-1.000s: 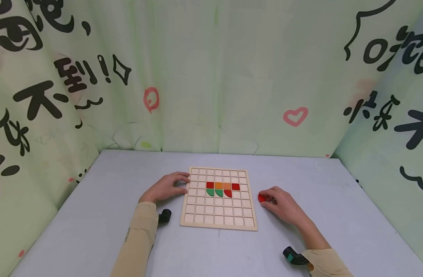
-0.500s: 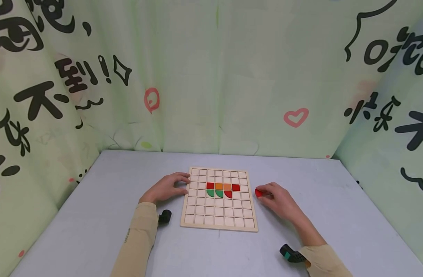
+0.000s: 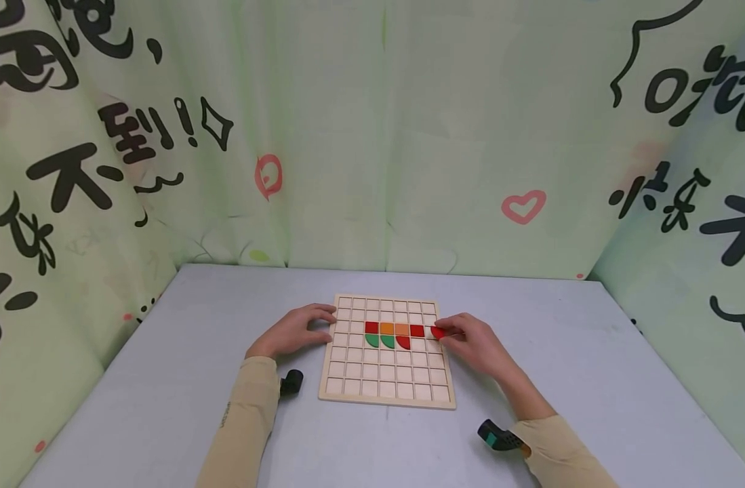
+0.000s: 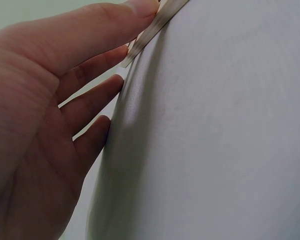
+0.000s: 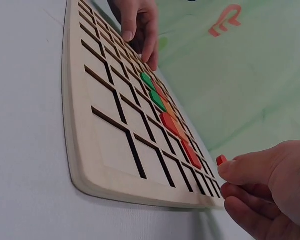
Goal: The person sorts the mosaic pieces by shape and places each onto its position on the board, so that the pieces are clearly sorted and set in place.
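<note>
A wooden grid board [image 3: 387, 402] lies on the table with coloured tiles in its cells. One row has a red square tile [image 3: 371, 327], two orange square tiles [image 3: 394, 329] and another red square tile [image 3: 417, 331]. Below them sit two green quarter-circle tiles [image 3: 372, 341] and a red quarter-circle tile [image 3: 403, 342]. My left hand [image 3: 289, 331] rests at the board's left edge, thumb touching the rim in the left wrist view. Between right thumb and fingers, my right hand [image 3: 478, 344] pinches a small red tile [image 3: 437, 333] over the board's right side; its fingers partly cover the tile.
The board stands on a pale table [image 3: 226, 305]. A patterned green curtain [image 3: 445, 135] rises behind the table and along both sides. Black wrist cameras [image 3: 291, 382] jut out near both forearms.
My right hand has moved left and slightly away from me, carrying the red tile from beside the board to over its right side. The left hand stays at the board's edge.
</note>
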Demonstrator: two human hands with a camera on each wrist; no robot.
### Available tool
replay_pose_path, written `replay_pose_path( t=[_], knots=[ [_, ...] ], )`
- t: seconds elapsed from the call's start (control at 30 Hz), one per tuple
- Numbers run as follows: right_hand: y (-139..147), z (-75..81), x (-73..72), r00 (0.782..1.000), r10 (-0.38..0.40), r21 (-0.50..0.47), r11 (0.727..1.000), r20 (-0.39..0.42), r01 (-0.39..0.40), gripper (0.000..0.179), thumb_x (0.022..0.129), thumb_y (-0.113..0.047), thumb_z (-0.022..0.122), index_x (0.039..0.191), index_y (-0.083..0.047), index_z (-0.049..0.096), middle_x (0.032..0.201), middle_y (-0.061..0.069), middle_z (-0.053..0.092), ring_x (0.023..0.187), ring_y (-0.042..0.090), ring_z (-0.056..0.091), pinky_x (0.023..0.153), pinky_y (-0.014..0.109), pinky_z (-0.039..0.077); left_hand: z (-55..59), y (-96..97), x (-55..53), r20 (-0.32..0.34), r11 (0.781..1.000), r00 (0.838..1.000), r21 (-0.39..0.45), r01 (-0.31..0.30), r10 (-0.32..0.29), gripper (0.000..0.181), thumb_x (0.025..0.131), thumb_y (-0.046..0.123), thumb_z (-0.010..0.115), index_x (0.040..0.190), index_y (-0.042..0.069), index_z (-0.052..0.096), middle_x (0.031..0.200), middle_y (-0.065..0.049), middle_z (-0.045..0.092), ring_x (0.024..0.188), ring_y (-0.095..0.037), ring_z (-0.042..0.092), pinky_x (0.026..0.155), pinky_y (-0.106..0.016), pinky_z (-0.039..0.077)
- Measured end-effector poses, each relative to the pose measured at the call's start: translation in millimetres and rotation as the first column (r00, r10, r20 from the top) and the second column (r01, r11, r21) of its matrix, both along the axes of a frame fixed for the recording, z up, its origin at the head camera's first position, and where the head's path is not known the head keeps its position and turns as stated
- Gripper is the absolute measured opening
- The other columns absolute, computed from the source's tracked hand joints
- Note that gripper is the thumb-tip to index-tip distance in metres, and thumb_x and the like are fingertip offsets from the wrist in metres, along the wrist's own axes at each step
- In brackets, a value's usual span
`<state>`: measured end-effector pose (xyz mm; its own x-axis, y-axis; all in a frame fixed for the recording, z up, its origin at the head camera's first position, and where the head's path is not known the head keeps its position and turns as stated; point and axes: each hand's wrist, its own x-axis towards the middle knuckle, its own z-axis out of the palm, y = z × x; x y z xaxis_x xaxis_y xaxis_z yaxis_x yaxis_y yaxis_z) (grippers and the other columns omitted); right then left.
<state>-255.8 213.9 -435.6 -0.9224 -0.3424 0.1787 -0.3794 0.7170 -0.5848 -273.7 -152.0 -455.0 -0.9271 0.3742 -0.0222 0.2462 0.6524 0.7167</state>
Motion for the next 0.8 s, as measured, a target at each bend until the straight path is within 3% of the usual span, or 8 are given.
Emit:
replay_pose_path(
  t=[0.23, 0.8],
  knots=[
    [-13.2, -0.5, -0.3, 0.998, 0.01, -0.012, 1.0, 0.054, -0.01, 0.027, 0.088, -0.003, 0.069, 0.115, -0.001, 0.068, 0.11, 0.012, 0.064, 0.098, 0.026, 0.063, 0.087, 0.04, 0.057, -2.5, -0.6, -0.3, 0.0, 1.0, 1.0, 0.001, 0.004, -0.004, 0.036, 0.086, 0.017, 0.076, 0.121, 0.009, 0.068, 0.144, -0.002, 0.05, 0.139, -0.027, 0.037, 0.114, -0.043, 0.033],
    [-28.9, -9.4, 4.2, 0.996, 0.019, -0.005, 1.0, 0.089, -0.019, 0.024, 0.087, -0.005, 0.072, 0.111, -0.007, 0.07, 0.105, 0.004, 0.064, 0.087, 0.017, 0.055, 0.077, 0.03, 0.05, 0.4, -0.3, 0.5, -0.004, 1.0, 1.0, 0.007, 0.0, 0.0, 0.036, 0.087, 0.017, 0.075, 0.12, 0.008, 0.068, 0.144, -0.002, 0.05, 0.14, -0.027, 0.037, 0.114, -0.043, 0.033]
  ],
)
